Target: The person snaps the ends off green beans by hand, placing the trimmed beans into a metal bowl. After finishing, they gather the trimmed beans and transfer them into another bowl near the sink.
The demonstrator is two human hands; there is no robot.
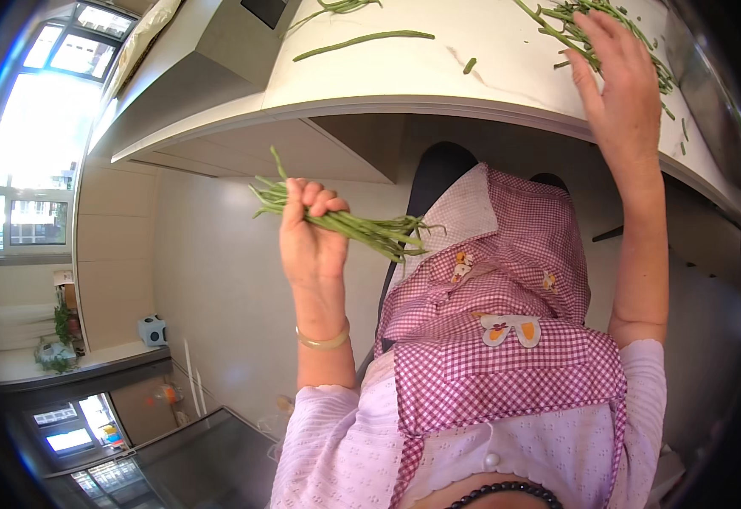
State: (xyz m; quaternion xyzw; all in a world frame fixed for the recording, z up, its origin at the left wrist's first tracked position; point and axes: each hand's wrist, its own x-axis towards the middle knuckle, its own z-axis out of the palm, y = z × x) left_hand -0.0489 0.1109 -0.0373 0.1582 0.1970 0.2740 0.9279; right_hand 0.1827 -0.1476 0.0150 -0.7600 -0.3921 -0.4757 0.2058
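A bundle of long green beans (pixel 370 232) is clasped in my left hand (pixel 313 223), held over the floor left of my lap, below the counter's edge. My right hand (pixel 622 89) reaches over the white countertop (pixel 504 76), its fingers apart, at a pile of cut green bean pieces (pixel 660 70); whether the fingertips touch the pile I cannot tell. One long bean (pixel 364 43) lies alone on the countertop, with a short cut piece (pixel 470 65) to its right. More beans (pixel 345 6) lie at the top edge of the view.
A shiny metal vessel (pixel 708 76), partly visible, stands right of the pile. A grey box-like unit (pixel 230 51) rises at the counter's left. The counter's front edge (pixel 409 105) curves above my knees. A gingham apron (pixel 504 273) covers my lap.
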